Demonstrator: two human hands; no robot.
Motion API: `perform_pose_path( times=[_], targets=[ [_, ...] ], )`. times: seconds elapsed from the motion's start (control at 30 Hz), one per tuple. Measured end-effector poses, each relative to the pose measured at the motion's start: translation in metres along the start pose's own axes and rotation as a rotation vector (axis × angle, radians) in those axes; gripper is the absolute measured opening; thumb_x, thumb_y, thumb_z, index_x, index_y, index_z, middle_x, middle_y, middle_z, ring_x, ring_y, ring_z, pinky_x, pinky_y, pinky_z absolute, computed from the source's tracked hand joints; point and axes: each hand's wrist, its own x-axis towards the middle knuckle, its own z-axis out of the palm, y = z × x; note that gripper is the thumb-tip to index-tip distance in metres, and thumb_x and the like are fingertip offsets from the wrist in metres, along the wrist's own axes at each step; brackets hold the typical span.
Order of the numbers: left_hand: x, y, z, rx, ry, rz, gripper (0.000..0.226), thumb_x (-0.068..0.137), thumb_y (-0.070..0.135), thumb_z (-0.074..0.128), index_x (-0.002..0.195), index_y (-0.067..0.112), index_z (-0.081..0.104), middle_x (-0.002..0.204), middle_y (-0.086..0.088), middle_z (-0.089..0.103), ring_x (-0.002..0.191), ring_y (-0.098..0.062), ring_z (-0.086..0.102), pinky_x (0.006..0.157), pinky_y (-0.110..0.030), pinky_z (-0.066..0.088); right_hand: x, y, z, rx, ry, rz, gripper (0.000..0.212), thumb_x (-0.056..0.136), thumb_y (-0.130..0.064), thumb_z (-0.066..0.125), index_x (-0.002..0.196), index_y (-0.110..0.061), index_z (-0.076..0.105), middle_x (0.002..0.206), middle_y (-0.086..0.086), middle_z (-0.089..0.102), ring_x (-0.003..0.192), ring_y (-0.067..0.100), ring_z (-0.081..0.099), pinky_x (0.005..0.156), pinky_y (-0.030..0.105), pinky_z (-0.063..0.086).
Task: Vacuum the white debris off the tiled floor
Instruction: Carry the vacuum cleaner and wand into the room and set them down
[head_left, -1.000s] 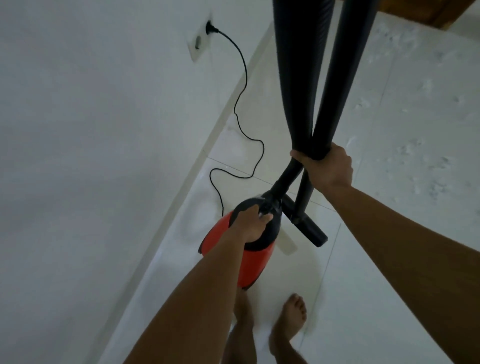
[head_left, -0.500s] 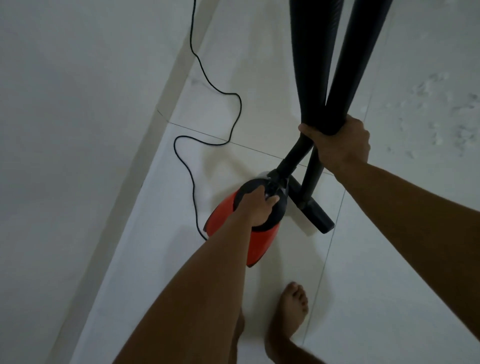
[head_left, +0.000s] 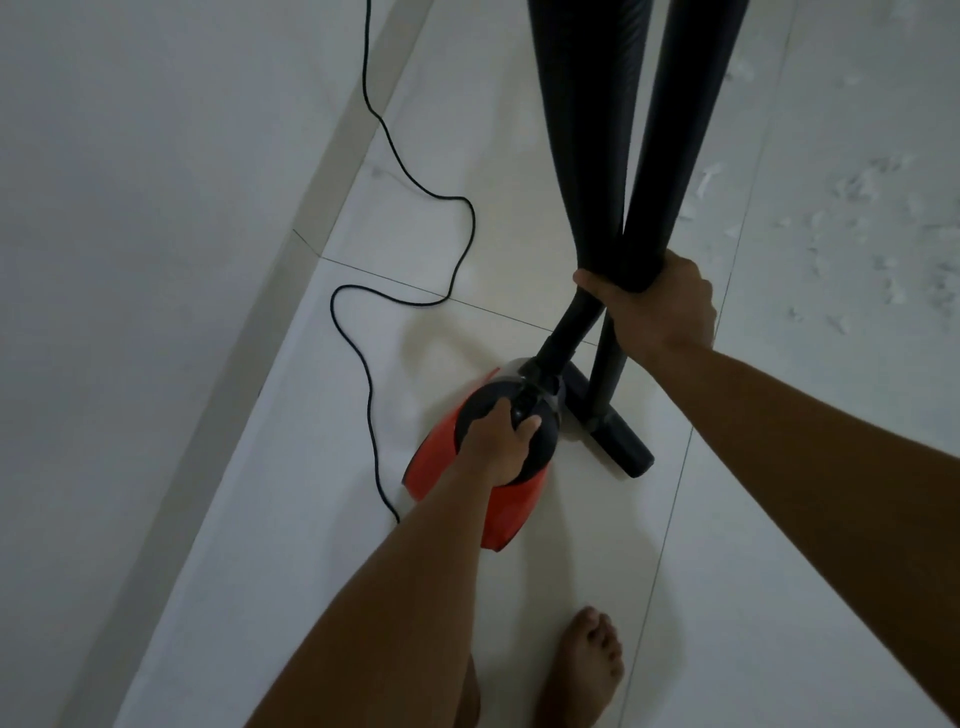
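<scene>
Head camera looks down at a white tiled floor (head_left: 779, 519) beside a pale wall (head_left: 130, 260). The left hand (head_left: 496, 444) is closed around the black handle on top of the red vacuum cleaner (head_left: 506, 514), which stands on the floor near the wall. The right hand (head_left: 660, 306) grips two black parts together: the ribbed hose (head_left: 576, 130) and the smooth wand (head_left: 691, 104). The wand ends in a floor nozzle (head_left: 621, 441), just beside the cleaner. The white debris (head_left: 872, 218) lies scattered on the tiles at the upper right, apart from the nozzle. A black power cord (head_left: 374, 322) curls along the floor at the left. One bare foot (head_left: 587, 670) stands below.
</scene>
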Motion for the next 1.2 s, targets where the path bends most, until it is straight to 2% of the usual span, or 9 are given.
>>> perform_pose_path(
  times=[0.1,0.23,0.4,0.6,0.7,0.8,0.93,1.03,1.2],
  targets=[
    [0.005,-0.006,0.0,-0.012,-0.016,0.015,0.068,0.1,0.05,0.047,0.153,0.011,0.028,0.142,-0.019,0.051,0.129,-0.037,0.05,0.106,-0.044,0.042,0.001,0.001,0.001,0.0,-0.003,-0.009,0.066,0.079,-0.059,0.078,0.13,-0.021,0.062,0.094,-0.007,0.062,0.082,0.018,0.06,0.076,0.034,0.053],
    [-0.008,-0.037,-0.011,0.143,0.108,0.169,0.082,0.07,0.042,0.069,0.142,0.027,0.032,0.133,-0.011,0.044,0.119,-0.032,0.049,0.097,-0.047,0.049,-0.001,-0.001,-0.001,-0.013,-0.022,-0.037,0.066,0.079,-0.059,0.078,0.133,-0.024,0.061,0.099,-0.008,0.06,0.087,0.016,0.058,0.08,0.033,0.051],
    [-0.028,-0.121,-0.002,0.429,0.08,0.154,0.126,0.06,0.048,0.078,0.154,0.042,-0.005,0.158,-0.008,0.006,0.139,-0.04,0.027,0.103,-0.063,0.04,-0.007,0.0,0.003,-0.028,-0.013,-0.075,0.063,0.079,-0.061,0.076,0.13,-0.026,0.062,0.097,-0.011,0.06,0.088,0.016,0.058,0.079,0.032,0.049],
    [-0.01,-0.146,0.017,0.372,0.247,0.246,0.125,0.076,0.019,0.082,0.154,0.047,-0.012,0.166,-0.001,-0.002,0.147,-0.042,0.022,0.101,-0.067,0.044,-0.022,0.015,0.007,0.016,0.073,-0.058,0.059,0.077,-0.062,0.077,0.124,-0.029,0.066,0.093,-0.013,0.063,0.085,0.013,0.06,0.08,0.029,0.048],
    [0.0,-0.15,0.011,0.441,0.208,0.291,0.124,0.079,0.026,0.081,0.153,0.052,-0.015,0.167,0.002,-0.01,0.148,-0.046,0.019,0.103,-0.07,0.04,-0.025,0.018,0.01,0.043,0.094,-0.067,0.058,0.077,-0.062,0.078,0.124,-0.029,0.068,0.092,-0.014,0.063,0.084,0.011,0.06,0.077,0.026,0.046],
    [0.0,-0.153,0.01,0.45,0.235,0.308,0.125,0.077,0.021,0.082,0.153,0.052,-0.012,0.167,-0.001,-0.006,0.136,-0.041,0.042,0.089,-0.059,0.055,-0.03,0.018,0.013,0.066,0.106,-0.066,0.057,0.077,-0.062,0.078,0.123,-0.029,0.068,0.091,-0.015,0.064,0.082,0.009,0.06,0.075,0.024,0.044],
    [0.002,-0.153,0.013,0.478,0.272,0.263,0.121,0.078,0.018,0.08,0.154,0.05,-0.008,0.166,-0.002,0.002,0.124,-0.037,0.054,0.082,-0.051,0.059,-0.032,0.02,0.015,0.061,0.103,-0.065,0.055,0.077,-0.062,0.078,0.121,-0.03,0.068,0.088,-0.016,0.062,0.081,0.01,0.06,0.075,0.025,0.045],
    [0.002,-0.154,0.011,0.49,0.285,0.216,0.112,0.08,0.028,0.078,0.152,0.048,-0.004,0.161,-0.006,0.014,0.098,-0.031,0.068,0.077,-0.045,0.061,-0.029,0.022,0.013,0.042,0.115,-0.055,0.055,0.077,-0.063,0.077,0.119,-0.028,0.068,0.078,-0.019,0.056,0.078,0.012,0.058,0.077,0.029,0.048],
    [0.001,-0.149,0.003,0.591,0.268,0.213,0.107,0.077,0.038,0.08,0.154,0.039,0.005,0.15,-0.005,0.03,0.085,-0.025,0.069,0.072,-0.037,0.061,-0.027,0.028,0.012,0.049,0.128,-0.033,0.056,0.078,-0.063,0.077,0.119,-0.025,0.068,0.083,-0.015,0.059,0.076,0.013,0.057,0.075,0.029,0.046]
  ],
)
